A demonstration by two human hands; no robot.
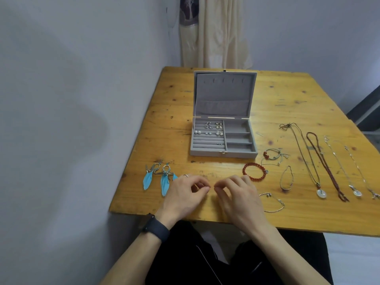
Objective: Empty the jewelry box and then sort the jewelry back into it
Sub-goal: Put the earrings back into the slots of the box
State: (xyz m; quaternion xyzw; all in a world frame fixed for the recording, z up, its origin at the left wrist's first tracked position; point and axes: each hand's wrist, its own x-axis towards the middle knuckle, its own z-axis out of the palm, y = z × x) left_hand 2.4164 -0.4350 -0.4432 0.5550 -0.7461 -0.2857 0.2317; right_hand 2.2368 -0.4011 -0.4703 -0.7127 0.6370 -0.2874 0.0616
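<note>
Curling almost fingertip-to-fingertip, left hand and right hand sit in front of the open jewelry box — whether they pinch anything, I cannot tell.

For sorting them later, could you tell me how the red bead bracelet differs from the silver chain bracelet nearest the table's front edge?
The red bead bracelet is chunky round beads; the silver chain bracelet is a thin pale chain. The red bead bracelet forms a closed ring; the silver chain bracelet lies as an open curve. Both lie flat on the wooden table, outside the jewelry box.
</note>
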